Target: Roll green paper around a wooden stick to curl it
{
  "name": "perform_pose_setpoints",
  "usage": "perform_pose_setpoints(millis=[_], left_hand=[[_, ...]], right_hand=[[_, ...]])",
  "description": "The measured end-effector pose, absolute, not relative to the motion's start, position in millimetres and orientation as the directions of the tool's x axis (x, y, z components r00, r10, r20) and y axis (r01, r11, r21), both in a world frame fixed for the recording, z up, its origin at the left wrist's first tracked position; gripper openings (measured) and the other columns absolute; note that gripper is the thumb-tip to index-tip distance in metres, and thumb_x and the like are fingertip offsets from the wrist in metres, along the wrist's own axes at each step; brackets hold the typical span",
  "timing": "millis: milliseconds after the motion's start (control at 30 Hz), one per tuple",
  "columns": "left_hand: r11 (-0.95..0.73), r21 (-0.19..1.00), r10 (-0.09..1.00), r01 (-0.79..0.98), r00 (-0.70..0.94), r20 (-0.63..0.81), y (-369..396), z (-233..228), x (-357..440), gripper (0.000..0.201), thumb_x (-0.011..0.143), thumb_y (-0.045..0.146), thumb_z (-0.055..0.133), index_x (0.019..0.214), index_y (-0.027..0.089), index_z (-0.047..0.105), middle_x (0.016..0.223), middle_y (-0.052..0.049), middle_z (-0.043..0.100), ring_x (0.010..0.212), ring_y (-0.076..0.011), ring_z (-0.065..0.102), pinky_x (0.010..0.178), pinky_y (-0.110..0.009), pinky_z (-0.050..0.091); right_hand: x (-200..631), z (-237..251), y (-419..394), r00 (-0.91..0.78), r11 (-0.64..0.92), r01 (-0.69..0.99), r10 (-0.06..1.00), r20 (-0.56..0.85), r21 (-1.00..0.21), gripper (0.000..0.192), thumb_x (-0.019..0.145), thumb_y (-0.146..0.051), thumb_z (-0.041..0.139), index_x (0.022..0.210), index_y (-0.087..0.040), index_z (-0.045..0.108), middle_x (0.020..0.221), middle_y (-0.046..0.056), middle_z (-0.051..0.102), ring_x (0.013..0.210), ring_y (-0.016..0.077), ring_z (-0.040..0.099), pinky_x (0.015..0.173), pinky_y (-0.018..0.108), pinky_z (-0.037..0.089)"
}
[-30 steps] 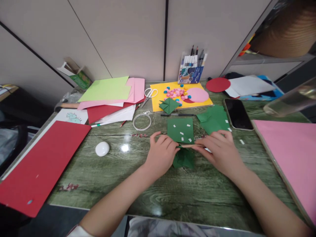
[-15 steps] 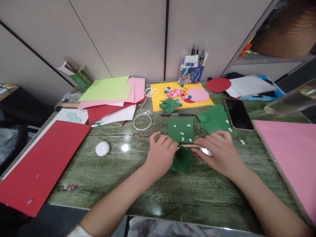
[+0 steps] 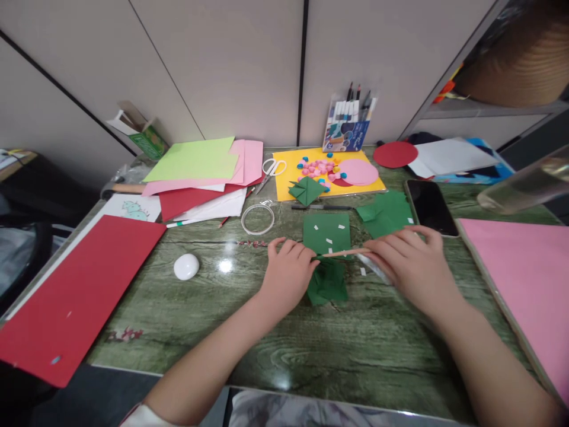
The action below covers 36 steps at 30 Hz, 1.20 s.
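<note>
Two hands pinch one thin stick: left hand at 9 o'clock, right hand at 3, above folded green paper; bare table toward 6.

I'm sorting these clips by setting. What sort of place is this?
Probably a paper-craft desk at home or in an office: stacked coloured paper sheets, white-handled scissors and a marker pen pack surround the hands folding green paper.
</note>
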<state>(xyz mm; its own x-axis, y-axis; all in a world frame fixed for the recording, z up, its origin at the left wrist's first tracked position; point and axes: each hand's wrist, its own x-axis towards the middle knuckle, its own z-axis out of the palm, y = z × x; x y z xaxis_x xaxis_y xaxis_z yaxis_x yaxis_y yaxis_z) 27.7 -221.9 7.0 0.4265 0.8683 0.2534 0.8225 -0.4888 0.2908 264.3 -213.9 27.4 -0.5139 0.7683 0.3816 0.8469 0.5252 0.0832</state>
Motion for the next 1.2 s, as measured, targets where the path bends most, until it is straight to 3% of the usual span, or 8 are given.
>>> perform_pose_setpoints(millis=[100,200,267,400,500,700,933,1200], left_hand=[[-0.4,0.433,0.917,0.808,0.36,0.175,-219.3,10.0,26.1,0.014,0.086,0.03,0.051,0.083,0.02,0.06,0.085,-0.001,0.066,0.088,-0.0188,0.054,0.089,-0.04,0.03],[-0.316,0.541,0.943,0.78,0.319,0.093,-217.3,12.8,25.9,0.014,0.083,0.032,0.054,0.079,0.02,0.059,0.082,0.001,0.066,0.084,-0.0182,0.054,0.082,-0.038,0.033],[-0.294,0.569,0.948,0.769,0.312,0.067,-216.6,14.0,26.3,0.013,0.083,0.032,0.055,0.077,0.02,0.059,0.081,0.001,0.066,0.083,-0.0183,0.054,0.08,-0.037,0.033],[-0.303,0.57,0.945,0.764,0.32,0.074,-217.1,15.5,27.4,0.013,0.082,0.032,0.055,0.078,0.02,0.059,0.08,0.001,0.065,0.083,-0.0181,0.054,0.08,-0.037,0.032],[-0.325,0.557,0.938,0.764,0.333,0.091,-218.6,16.9,28.0,0.014,0.082,0.033,0.055,0.077,0.02,0.057,0.08,0.002,0.064,0.083,-0.0181,0.054,0.082,-0.037,0.032],[-0.35,0.532,0.935,0.771,0.325,0.144,-222.8,20.6,29.4,0.013,0.08,0.033,0.057,0.082,0.02,0.054,0.086,-0.001,0.059,0.091,-0.0194,0.052,0.085,-0.038,0.032],[-0.324,0.663,0.941,0.674,0.302,0.153,-224.5,22.3,30.0,0.008,0.078,0.027,0.059,0.085,0.022,0.057,0.092,-0.002,0.052,0.096,-0.0182,0.05,0.087,-0.036,0.035],[-0.295,0.726,0.942,0.621,0.315,0.113,-225.9,23.3,31.0,0.005,0.079,0.024,0.056,0.078,0.022,0.061,0.094,-0.003,0.053,0.1,-0.0192,0.05,0.088,-0.038,0.035]], right_hand=[[271.2,27.1,-212.1,-0.384,0.43,0.901,0.847,0.367,-0.05,0.017,0.089,-0.035,0.046,0.089,-0.021,0.056,0.079,0.002,0.064,0.075,0.0187,0.054,0.083,0.039,0.032],[263.6,25.8,-218.9,-0.198,0.299,0.883,0.936,0.291,-0.361,0.02,0.089,-0.038,0.043,0.091,-0.021,0.052,0.08,0.004,0.063,0.073,0.0184,0.054,0.067,0.031,0.038],[251.9,24.5,-225.5,-0.174,0.227,0.822,0.973,0.149,-0.522,0.022,0.087,-0.043,0.046,0.092,-0.022,0.053,0.073,0.001,0.061,0.065,0.0164,0.053,0.058,0.027,0.038],[231.2,17.4,-233.1,-0.175,0.175,0.768,0.983,0.061,-0.616,0.025,0.08,-0.047,0.055,0.09,-0.024,0.057,0.064,-0.002,0.057,0.056,0.0141,0.049,0.054,0.025,0.036],[227.0,10.5,-232.5,-0.149,0.117,0.708,0.989,0.014,-0.696,0.023,0.083,-0.045,0.051,0.085,-0.023,0.058,0.056,-0.004,0.049,0.052,0.0121,0.043,0.051,0.024,0.032],[227.9,7.8,-231.7,-0.145,0.099,0.67,0.989,0.001,-0.736,0.024,0.083,-0.044,0.051,0.078,-0.021,0.058,0.055,-0.005,0.046,0.051,0.0108,0.042,0.049,0.023,0.03],[227.0,11.8,-233.8,-0.179,0.127,0.691,0.984,0.001,-0.712,0.021,0.083,-0.041,0.051,0.079,-0.022,0.059,0.059,-0.003,0.053,0.054,0.0117,0.045,0.052,0.023,0.033],[226.6,10.4,-237.7,-0.238,0.15,0.687,0.971,-0.026,-0.711,0.016,0.083,-0.036,0.051,0.081,-0.023,0.061,0.068,-0.001,0.061,0.062,0.0138,0.052,0.055,0.024,0.037]])
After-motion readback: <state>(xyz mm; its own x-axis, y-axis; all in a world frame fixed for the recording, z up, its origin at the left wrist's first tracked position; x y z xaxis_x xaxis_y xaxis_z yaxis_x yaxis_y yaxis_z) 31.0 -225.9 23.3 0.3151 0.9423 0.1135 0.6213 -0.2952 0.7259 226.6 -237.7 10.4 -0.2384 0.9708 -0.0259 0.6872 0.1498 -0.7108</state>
